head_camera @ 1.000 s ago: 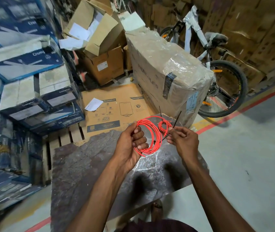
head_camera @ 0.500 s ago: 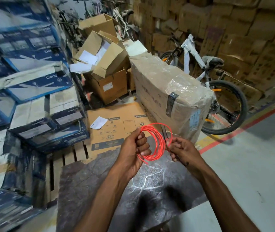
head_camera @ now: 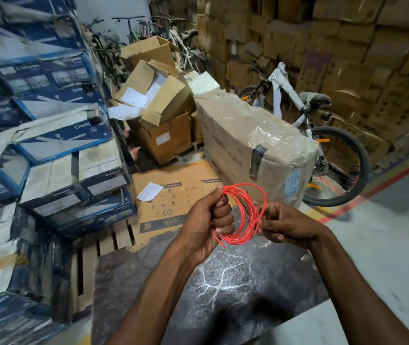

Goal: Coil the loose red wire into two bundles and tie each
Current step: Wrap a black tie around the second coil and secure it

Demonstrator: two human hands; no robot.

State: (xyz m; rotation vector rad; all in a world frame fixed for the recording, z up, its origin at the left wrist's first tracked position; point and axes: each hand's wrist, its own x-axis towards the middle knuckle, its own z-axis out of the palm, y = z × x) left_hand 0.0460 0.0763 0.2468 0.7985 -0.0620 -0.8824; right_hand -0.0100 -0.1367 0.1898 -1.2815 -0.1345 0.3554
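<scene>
Red wire [head_camera: 244, 215] coil: left hand [head_camera: 208, 220] clenched round loops, right hand [head_camera: 283, 225] pinching opposite side; hold loops stacked, tuck stray end, then tie

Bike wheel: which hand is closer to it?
Right. The right hand holds the right side of the red wire coil, just below-left of the bike wheel. The left hand grips the coil's left side, farther away.

Dim indoor light, glare on the wrapped carton [head_camera: 255, 135], blur and bending toward the edges.
</scene>
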